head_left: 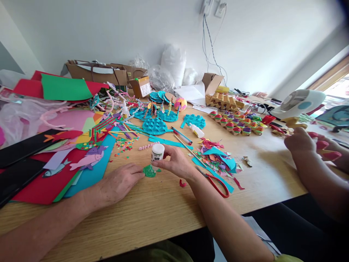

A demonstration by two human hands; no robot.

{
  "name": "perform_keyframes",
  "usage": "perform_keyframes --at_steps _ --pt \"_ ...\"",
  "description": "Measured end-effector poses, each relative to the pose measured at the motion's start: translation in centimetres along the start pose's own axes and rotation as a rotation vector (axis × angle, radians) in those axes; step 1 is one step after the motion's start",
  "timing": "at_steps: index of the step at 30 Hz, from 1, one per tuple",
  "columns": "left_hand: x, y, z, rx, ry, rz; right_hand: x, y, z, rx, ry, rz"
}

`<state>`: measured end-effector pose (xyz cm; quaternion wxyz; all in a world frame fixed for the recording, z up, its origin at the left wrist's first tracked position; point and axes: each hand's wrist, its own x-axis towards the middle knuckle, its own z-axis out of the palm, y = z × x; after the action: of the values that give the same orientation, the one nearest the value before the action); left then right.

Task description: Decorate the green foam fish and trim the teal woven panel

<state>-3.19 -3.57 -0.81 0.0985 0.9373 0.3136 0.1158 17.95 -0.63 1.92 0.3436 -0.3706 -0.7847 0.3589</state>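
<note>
My right hand (174, 162) is closed round a white glue bottle (157, 154). Its flat round end points up and its lower end is over a small green paper cut-out (149, 171) on the table. My left hand (118, 183) rests on the wood, its fingers together and the fingertips at the cut-out's left edge. Just behind the bottle lies a twisted pink strip (145, 146). Whether the bottle's tip touches the paper is hard to see.
Red-handled scissors (218, 185) and a heap of paper scraps (218, 156) lie to the right. Coloured sheets and fish cut-outs (88, 161) cover the left. Blue egg-tray pieces (154, 126) stand behind. At far right, another person's hands (302, 140) hold red-and-yellow pieces.
</note>
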Motion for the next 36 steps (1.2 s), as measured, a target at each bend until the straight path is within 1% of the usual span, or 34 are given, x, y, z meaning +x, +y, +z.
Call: perform_keyframes --at_steps 3,7,13,17,20,25,30,33,36 --pt "0.0 0.0 0.0 -0.014 0.014 0.001 0.0 0.2 0.1 -0.006 0.026 -0.006" --pt "0.0 0.0 0.0 0.022 0.009 0.007 0.0 0.4 0.4 0.008 0.067 -0.017" --pt "-0.1 -0.2 0.3 0.037 -0.005 0.016 0.2 0.5 1.1 0.021 0.050 -0.049" --pt "-0.2 -0.3 0.5 0.004 0.002 0.008 0.1 0.5 1.0 0.025 0.070 -0.023" --pt "-0.3 -0.5 0.6 -0.023 0.018 0.003 0.2 0.4 1.0 0.006 0.084 -0.036" --pt "-0.2 -0.5 0.7 -0.032 -0.005 0.003 0.3 0.3 1.6 -0.017 0.071 -0.035" --pt "-0.2 -0.6 0.8 -0.068 0.016 -0.002 0.4 0.3 1.8 -0.018 0.072 -0.026" --pt "-0.2 -0.7 0.9 -0.058 0.014 -0.005 0.4 0.3 1.9 -0.019 0.052 -0.038" --pt "-0.3 -0.7 0.9 -0.035 0.014 -0.012 0.4 0.3 1.9 -0.031 0.061 -0.037"
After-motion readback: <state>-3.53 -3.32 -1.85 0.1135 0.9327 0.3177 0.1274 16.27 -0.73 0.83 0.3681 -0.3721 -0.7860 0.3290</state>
